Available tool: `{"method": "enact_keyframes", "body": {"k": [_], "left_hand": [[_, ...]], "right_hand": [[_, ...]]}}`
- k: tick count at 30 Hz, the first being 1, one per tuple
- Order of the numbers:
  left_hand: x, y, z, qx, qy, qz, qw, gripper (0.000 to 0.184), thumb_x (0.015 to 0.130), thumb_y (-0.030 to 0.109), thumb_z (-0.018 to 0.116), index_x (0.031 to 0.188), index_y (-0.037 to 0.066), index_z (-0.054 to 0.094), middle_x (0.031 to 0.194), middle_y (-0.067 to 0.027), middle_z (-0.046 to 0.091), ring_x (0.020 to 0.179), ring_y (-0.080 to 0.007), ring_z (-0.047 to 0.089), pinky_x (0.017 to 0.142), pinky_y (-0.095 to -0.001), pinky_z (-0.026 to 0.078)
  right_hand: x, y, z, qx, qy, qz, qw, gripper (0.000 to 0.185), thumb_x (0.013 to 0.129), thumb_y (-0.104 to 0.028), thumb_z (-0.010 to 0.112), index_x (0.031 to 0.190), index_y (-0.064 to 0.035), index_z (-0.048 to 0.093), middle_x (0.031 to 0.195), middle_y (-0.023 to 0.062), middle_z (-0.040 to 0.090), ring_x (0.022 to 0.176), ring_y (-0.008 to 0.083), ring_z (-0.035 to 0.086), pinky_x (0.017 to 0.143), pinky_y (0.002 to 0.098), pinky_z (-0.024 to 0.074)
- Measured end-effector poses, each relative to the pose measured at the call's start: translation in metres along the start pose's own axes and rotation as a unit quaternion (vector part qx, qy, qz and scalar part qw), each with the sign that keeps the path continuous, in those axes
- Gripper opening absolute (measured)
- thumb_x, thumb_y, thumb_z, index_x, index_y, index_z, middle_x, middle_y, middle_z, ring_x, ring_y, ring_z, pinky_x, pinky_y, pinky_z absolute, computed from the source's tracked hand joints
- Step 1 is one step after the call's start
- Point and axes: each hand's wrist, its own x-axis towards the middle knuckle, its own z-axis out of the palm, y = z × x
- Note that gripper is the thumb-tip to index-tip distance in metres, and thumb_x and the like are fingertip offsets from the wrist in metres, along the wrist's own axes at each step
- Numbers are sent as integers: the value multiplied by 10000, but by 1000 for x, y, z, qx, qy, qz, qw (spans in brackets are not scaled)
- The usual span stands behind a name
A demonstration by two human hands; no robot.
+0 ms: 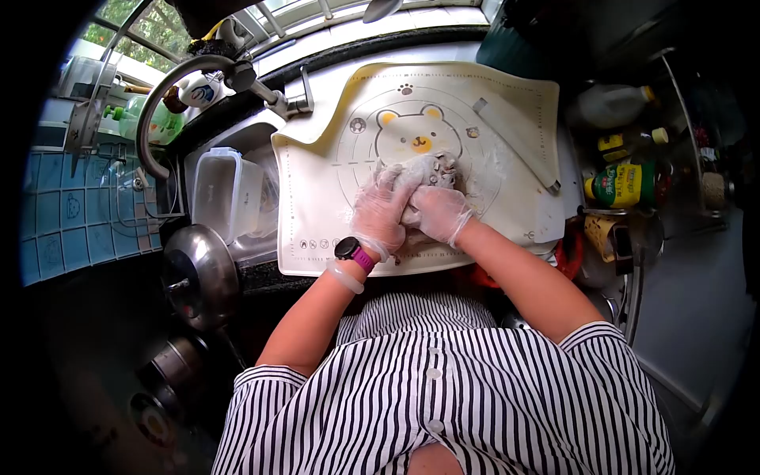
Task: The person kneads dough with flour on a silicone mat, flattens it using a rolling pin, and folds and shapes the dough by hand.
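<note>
On a cream mat (317,190) with a bear print lies a whitish, speckled lump (439,171), partly covered by my gloved hands. My left hand (381,212), in a clear plastic glove, rests on the lump's near left side with its fingers spread. From the right, my right hand (438,212), gloved as well, presses against the lump with its fingers curled in. The two hands touch or nearly touch. What lies under the right fingers is hidden. A rolling bar or long pale stick (514,144) lies to the right of the lump.
At the left are a sink with a clear plastic container (226,194) and a curved faucet (150,119). A metal lid (199,277) sits at the lower left. Bottles (625,186) stand on a rack at the right.
</note>
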Motion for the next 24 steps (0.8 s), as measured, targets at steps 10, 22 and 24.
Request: {"method": "enact_keyframes", "body": {"k": [10, 22, 24], "left_hand": [[76, -67, 11, 46, -36, -214, 975, 316, 896, 209, 727, 1202, 279, 695, 1180, -135, 641, 1088, -373, 658, 896, -474, 559], [30, -117, 28, -294, 34, -97, 950, 621, 815, -48, 573, 1423, 75, 618, 1419, -205, 609, 1363, -363, 553, 1215, -407, 389], [29, -118, 32, -324, 55, -107, 938, 666, 772, -69, 526, 1416, 74, 623, 1415, -218, 616, 1363, -390, 555, 1220, -417, 389]], "right_hand": [[100, 5, 20, 33, 147, -39, 988, 96, 869, -145, 631, 959, -151, 666, 885, 107, 742, 808, 358, 732, 700, 471, 584], [-58, -36, 52, 5, 66, -165, 984, 312, 879, -237, 732, 1180, -156, 746, 1046, 74, 684, 1035, 279, 675, 900, 413, 566], [-57, -23, 83, 32, 54, -181, 982, 259, 893, -236, 717, 1133, -147, 752, 1024, 90, 684, 1027, 284, 680, 886, 417, 572]]}}
